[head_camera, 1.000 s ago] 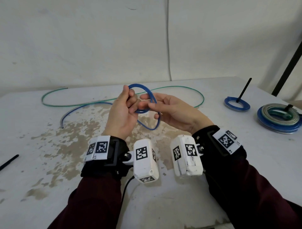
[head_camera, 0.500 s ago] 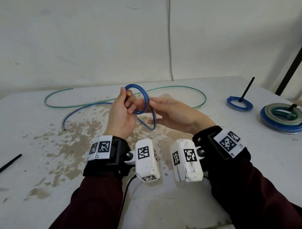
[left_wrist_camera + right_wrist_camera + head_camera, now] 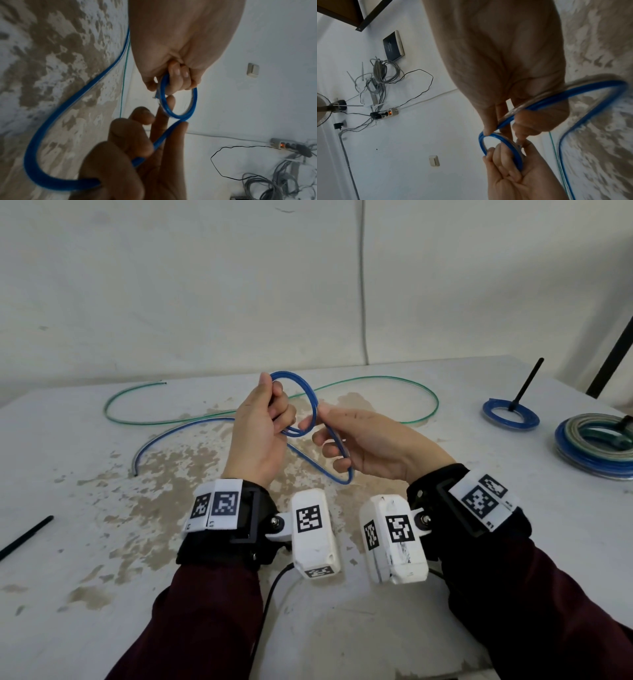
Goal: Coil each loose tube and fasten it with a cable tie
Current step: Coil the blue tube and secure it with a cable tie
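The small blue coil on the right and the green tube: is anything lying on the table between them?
No, in the head view only bare table lies between the green tube and small blue coil.

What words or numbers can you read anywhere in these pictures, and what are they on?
No words or numbers can be read.
Wrist bands: black-and-white square code patterns, not letters; tiny marks below them are too small to read.
White camera boxes: the same kind of square codes, no text.
Dark wall panel: a faint pale mark, too blurred to read.
Power strip: only an orange light, no label visible.
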Motion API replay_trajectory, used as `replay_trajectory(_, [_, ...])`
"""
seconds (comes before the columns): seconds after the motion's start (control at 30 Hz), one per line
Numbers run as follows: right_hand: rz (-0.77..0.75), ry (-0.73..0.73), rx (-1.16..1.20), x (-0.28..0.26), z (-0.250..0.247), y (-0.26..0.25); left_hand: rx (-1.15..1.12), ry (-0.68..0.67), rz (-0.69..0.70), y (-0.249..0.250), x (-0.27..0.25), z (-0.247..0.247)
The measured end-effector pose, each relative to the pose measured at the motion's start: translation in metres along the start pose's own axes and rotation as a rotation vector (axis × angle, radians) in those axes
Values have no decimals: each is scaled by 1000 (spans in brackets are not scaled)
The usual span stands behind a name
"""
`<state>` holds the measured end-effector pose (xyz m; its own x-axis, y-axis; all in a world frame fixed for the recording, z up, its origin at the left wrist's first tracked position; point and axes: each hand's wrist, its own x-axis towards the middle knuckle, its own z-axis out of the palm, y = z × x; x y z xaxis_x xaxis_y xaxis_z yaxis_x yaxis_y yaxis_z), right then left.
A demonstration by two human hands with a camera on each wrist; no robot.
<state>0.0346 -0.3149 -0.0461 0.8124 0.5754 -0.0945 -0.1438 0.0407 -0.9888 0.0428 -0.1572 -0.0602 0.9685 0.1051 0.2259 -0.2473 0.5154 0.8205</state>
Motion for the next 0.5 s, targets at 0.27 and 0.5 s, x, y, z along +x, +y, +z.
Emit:
replay_trajectory(0.27, [-169, 131, -16, 2, -1, -4, -132, -132, -64, 4, -6, 11])
replay_trajectory(0.5, [-192, 162, 179, 3, -8, -9, -142, -195, -181, 8, -12, 14])
